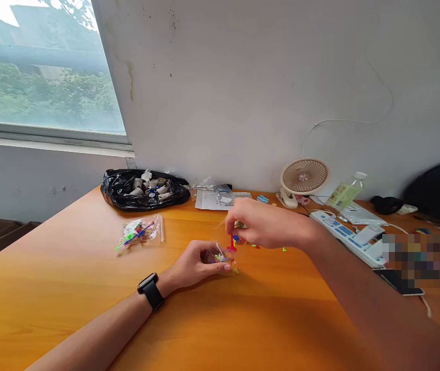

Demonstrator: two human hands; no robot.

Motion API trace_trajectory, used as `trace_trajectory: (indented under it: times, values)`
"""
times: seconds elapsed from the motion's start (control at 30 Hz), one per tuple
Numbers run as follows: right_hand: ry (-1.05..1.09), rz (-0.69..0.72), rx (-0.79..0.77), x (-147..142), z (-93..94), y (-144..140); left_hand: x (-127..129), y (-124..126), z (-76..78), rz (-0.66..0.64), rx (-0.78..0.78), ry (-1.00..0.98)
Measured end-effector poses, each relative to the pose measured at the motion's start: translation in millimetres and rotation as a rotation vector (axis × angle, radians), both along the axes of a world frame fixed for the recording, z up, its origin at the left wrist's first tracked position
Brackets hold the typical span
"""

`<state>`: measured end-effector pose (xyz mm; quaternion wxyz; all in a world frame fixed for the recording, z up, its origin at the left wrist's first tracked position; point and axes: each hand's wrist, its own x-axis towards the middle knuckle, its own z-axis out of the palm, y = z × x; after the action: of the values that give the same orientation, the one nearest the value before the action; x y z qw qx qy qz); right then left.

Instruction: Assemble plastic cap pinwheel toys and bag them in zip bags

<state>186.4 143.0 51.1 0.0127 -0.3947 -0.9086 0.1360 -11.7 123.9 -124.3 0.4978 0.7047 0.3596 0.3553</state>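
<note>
Bag [216,248] of small plastic pieces [222,257] clasped in left hand [196,264], red piece [231,248] pinched beneath right hand [266,225] at the bag's two o'clock, second bag [140,232] lying on table [68,288] at ten o'clock from left hand.

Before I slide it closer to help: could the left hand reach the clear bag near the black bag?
Probably yes: the clear bag lies nearby with nothing visible blocking the way, though the left hand holds a small packet it might need to release.

Packet [158,226] on table [68,278], left of hands [193,264].
</note>
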Motion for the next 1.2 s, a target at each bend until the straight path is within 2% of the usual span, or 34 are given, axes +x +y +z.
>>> trace_trajectory:
  times: [0.1,0.2,0.37,0.43,0.6,0.77,1.0,1.2]
  values:
    - [0.006,0.07,-0.027,-4.4,-7.0,-1.2,-0.2,0.4,-2.6,-0.024,-0.016,-0.005]
    - [-0.049,0.058,-0.002,-7.7,-7.9,-4.9,-0.1,0.6,-5.3,-0.033,-0.009,-0.015]
    - [-0.044,0.01,0.218,-11.6,-6.7,-8.9,0.0,1.2,-7.5,-0.027,-0.038,-0.056]
    - [-0.012,0.006,0.251,-11.5,-8.1,-10.1,-0.2,1.6,-7.4,-0.007,-0.018,-0.048]
    - [-0.015,-0.015,0.202,-10.7,-16.0,-12.3,-0.8,2.6,-7.4,0.013,0.061,-0.048]
    - [-0.024,-0.04,0.254,-11.4,-16.1,-14.1,-0.5,1.6,-5.8,0.017,0.062,-0.021]
    - [0.03,-0.017,0.045,13.1,-10.8,-22.6,-0.4,0.7,-5.3,0.005,0.115,0.037]
    - [0.145,-0.063,0.14,22.0,-23.8,-25.9,-1.2,2.0,-8.4,0.053,0.152,0.002]
